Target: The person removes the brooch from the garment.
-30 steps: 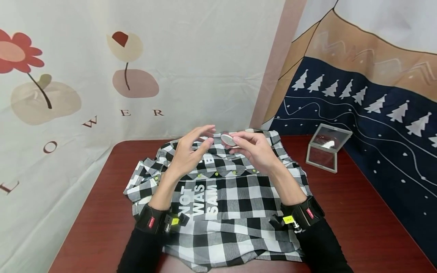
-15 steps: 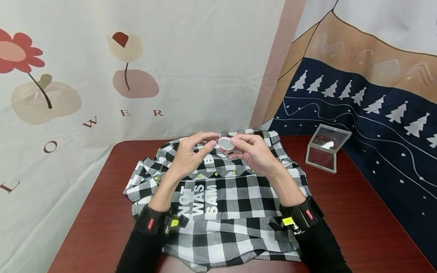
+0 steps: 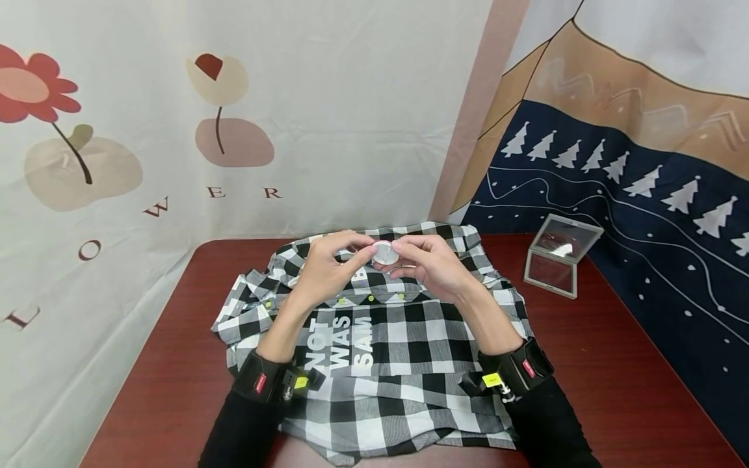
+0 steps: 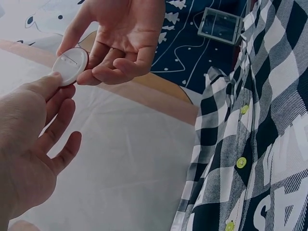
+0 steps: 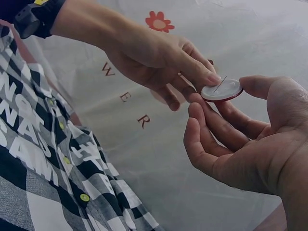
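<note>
item: small round white disc (image 3: 385,252), flat, with a thin pin or needle lying across its face in the right wrist view (image 5: 222,89); held in the air above the collar end of the shirt, between both hands. right hand (image 3: 432,263): thumb and forefinger pinch the disc's rim, other fingers loosely curled beneath. left hand (image 3: 328,266): fingertip meets the opposite edge of the disc, remaining fingers relaxed, not clasped round it. checked black-and-white shirt (image 3: 404,338): laid flat on the dark red table (image 3: 614,364), buttoned with yellow-green buttons, white lettering on the front. clear hinged box (image 3: 560,254): open, at the table's far right. progress, judged: disc is in hand, not yet touching the shirt; anything to be done with the garment is still ahead.
</note>
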`<state>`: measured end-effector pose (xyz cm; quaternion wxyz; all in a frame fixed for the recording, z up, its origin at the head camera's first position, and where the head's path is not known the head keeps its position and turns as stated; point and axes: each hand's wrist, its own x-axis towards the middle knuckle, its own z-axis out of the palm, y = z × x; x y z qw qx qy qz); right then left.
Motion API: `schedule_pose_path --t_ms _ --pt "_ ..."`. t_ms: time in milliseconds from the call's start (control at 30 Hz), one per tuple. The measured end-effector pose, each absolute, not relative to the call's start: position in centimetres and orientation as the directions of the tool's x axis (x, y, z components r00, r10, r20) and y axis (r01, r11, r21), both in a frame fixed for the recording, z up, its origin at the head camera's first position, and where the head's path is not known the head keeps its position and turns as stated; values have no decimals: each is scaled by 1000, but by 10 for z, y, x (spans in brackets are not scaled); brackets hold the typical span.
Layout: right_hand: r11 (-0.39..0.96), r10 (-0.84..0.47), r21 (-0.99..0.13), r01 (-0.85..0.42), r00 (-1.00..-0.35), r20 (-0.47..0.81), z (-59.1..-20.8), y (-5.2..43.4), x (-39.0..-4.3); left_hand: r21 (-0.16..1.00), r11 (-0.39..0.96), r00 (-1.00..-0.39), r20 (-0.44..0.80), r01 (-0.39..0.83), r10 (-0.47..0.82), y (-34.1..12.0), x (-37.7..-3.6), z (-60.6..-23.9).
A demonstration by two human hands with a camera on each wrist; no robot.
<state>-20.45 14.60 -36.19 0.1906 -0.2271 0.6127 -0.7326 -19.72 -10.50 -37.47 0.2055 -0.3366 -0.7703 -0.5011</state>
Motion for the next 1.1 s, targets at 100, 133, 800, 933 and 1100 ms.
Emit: schedule_pose_path --t_ms 100,133,800,933,1100 --pt "-177 -560 -984 1 -822 100 -362 147 -205 630 272 -687 659 727 308 -104 -197 -375" --pt "-178 -563 -984 1 -821 101 -362 146 -205 633 270 -688 658 726 306 -104 -197 -375" --pt "-50 -220 -841 -538 -816 535 -370 140 -201 716 222 -747 656 662 112 -97 -197 -379" --pt "-44 -226 -809 -586 -783 579 -370 138 -198 750 217 -776 626 625 74 -94 -195 -377" --pt "-32 -267 -808 -588 -774 574 -371 134 -198 760 207 -783 620 616 51 -93 -194 -375"
